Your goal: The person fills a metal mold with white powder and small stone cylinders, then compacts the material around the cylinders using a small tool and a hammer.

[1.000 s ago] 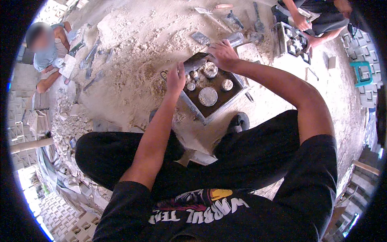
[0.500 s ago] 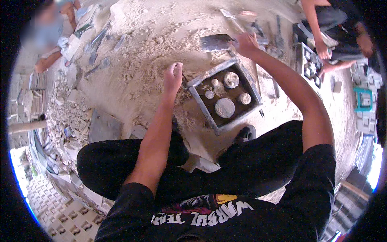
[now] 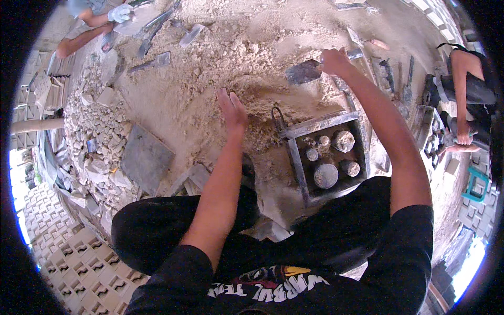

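My right hand point(image 3: 336, 63) grips a trowel, whose flat grey metal blade point(image 3: 303, 72) points left over the sandy heap. My left hand point(image 3: 231, 107) is held out over the pale sand point(image 3: 197, 113), fingers stretched and nothing in them. Between my arms, close to my knees, sits a square metal mould point(image 3: 321, 125) with several round discs inside, the largest a grey disc point(image 3: 326, 176) towards its near side. Crumbly powder coats some discs. A wire loop handle point(image 3: 277, 118) stands at the mould's far left corner.
A flat dark slab point(image 3: 147, 158) leans by a stone rubble pile point(image 3: 97, 142) on my left. Farther off lie a trowel point(image 3: 158, 60) and another flat blade point(image 3: 192, 35). A person's gloved hand point(image 3: 121, 13) shows far left; another person's hand point(image 3: 464, 135) is at the right, near a teal stool point(image 3: 476, 184).
The view has turned, so the mould now appears farther right and lower. My left hand's curled fingers have straightened out. My right hand still holds the trowel.
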Action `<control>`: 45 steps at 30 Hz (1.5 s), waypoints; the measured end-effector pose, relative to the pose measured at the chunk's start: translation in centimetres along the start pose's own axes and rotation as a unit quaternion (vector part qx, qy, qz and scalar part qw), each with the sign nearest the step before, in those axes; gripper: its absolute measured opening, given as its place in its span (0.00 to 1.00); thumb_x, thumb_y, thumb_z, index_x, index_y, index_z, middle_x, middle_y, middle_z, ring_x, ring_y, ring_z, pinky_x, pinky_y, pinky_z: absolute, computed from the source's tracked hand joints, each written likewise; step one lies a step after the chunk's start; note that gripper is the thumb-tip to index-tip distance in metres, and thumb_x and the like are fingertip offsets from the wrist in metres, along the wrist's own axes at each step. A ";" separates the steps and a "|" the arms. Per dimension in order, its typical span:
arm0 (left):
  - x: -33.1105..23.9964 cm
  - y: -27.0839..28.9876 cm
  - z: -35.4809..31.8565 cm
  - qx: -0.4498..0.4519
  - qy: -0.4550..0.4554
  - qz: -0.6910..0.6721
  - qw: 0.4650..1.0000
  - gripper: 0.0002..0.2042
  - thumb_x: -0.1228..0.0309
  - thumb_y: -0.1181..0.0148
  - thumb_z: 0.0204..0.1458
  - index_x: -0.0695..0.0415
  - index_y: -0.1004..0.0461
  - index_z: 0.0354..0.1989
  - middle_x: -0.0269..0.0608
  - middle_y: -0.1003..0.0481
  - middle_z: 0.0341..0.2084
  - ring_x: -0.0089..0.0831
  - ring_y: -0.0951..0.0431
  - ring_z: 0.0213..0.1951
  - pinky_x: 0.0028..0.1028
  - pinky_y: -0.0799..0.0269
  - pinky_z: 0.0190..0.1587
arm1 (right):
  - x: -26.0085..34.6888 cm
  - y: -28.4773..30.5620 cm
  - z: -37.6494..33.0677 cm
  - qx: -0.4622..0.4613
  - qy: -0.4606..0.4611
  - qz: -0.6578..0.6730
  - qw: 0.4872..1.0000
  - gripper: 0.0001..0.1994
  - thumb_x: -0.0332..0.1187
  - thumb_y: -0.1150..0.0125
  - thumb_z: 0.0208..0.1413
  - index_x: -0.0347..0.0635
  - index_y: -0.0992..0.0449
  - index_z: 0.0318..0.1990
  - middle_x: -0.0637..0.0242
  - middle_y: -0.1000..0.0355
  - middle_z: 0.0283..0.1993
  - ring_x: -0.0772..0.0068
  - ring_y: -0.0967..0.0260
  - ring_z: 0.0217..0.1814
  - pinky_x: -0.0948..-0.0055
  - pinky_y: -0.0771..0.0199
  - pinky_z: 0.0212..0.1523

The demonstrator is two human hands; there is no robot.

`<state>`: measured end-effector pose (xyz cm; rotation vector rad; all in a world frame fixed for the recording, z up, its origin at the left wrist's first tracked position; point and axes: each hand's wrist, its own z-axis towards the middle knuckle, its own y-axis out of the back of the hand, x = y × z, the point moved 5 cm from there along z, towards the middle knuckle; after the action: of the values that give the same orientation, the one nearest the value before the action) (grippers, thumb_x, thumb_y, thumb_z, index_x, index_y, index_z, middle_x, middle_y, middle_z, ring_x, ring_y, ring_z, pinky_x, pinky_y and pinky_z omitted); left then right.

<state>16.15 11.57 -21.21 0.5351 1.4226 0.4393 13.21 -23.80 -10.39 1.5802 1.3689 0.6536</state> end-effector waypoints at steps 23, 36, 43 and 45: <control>3.6 0.2 0.6 -0.057 0.038 -0.090 0.994 0.24 0.62 0.64 0.61 0.68 0.42 0.59 0.59 0.44 0.61 0.48 0.48 0.65 0.39 0.57 0.66 | 11.3 -1.6 3.6 0.009 0.088 0.108 0.990 0.21 0.50 0.42 0.51 0.40 0.26 0.41 0.54 0.28 0.46 0.58 0.32 0.52 0.46 0.43 0.58; 0.9 -0.7 1.1 -0.103 -0.012 -0.129 0.986 0.23 0.61 0.61 0.61 0.69 0.37 0.56 0.58 0.34 0.53 0.46 0.34 0.56 0.34 0.42 0.58 | 16.4 -4.5 -0.8 -0.064 0.107 0.202 0.971 0.18 0.47 0.43 0.49 0.41 0.22 0.36 0.52 0.26 0.39 0.52 0.29 0.48 0.42 0.40 0.53; -5.7 0.0 2.2 -0.058 0.076 -0.343 0.935 0.18 0.61 0.50 0.57 0.65 0.27 0.42 0.38 0.25 0.30 0.24 0.30 0.32 0.26 0.35 0.38 | 10.8 -1.7 -4.5 -0.100 0.082 0.224 0.966 0.19 0.50 0.40 0.46 0.42 0.23 0.32 0.54 0.26 0.30 0.56 0.28 0.36 0.61 0.30 0.39; -8.1 -0.2 1.6 0.049 0.131 -0.357 0.924 0.20 0.57 0.49 0.57 0.62 0.28 0.46 0.40 0.27 0.37 0.28 0.31 0.39 0.28 0.35 0.42 | 9.3 -0.2 -7.1 -0.115 0.081 0.270 0.953 0.20 0.52 0.38 0.45 0.41 0.23 0.30 0.54 0.27 0.28 0.57 0.28 0.32 0.64 0.30 0.36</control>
<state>16.86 6.49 -14.70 0.0065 1.7855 -0.1571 9.32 -12.85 -8.95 1.7436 0.9209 1.2491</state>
